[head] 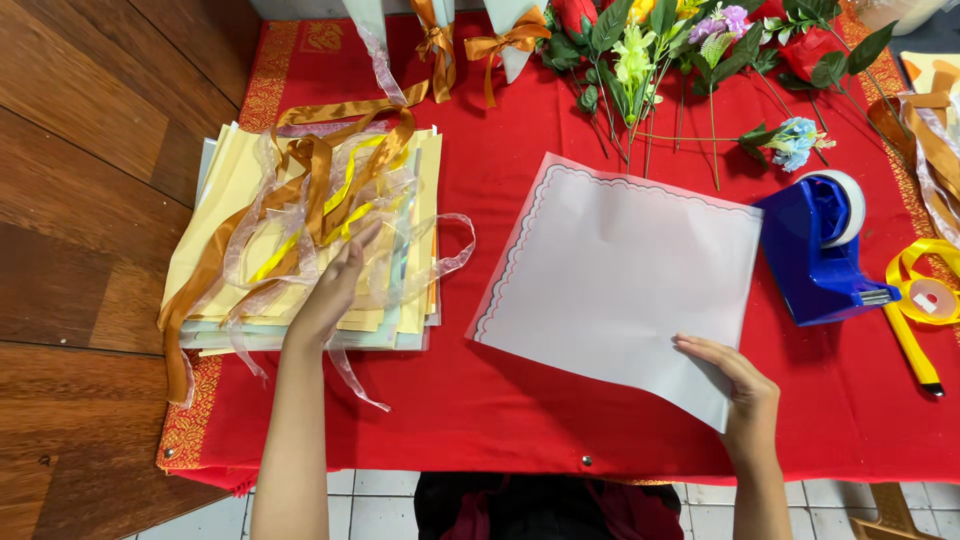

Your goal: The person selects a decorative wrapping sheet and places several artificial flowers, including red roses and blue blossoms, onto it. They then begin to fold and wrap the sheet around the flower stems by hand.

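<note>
Sheet: a pale, translucent square sheet of wrapping paper with a scalloped border line [615, 275] is laid flat on the red cloth, near the front middle of the bench, turned slightly askew.
Right hand: the right hand [735, 385] is placed on the sheet's near right corner; the grip is closed on that corner, with the thumb on top and the fingers tucked under the edge.
Left hand: the left hand [335, 290] is laid on the tangle of ribbons, fingers spread and the grip apart; nothing is seen to be clamped.
Ribbons: a loose tangle of gold satin, yellow and sheer white ribbons [320, 195] is spread over the paper stack, with ends trailing off its left and front edges.
Stack: a pile of pale yellow and light green paper sheets [225, 195] is set just left of the translucent sheet, apart from it.
Cloth: a red tablecloth with a gold patterned border [500, 410] is draped over the bench; dark wooden boards [90, 200] are seen to the left.
Dispenser: a blue tape dispenser with a white roll [815, 250] is stood just right of the sheet.
Flowers: artificial flowers with green leaves and thin stems [680, 50] are laid beyond the sheet, at the far edge.
Yellow ribbon: a yellow ribbon spool [925, 290] is seen at the far right, beside the dispenser.
</note>
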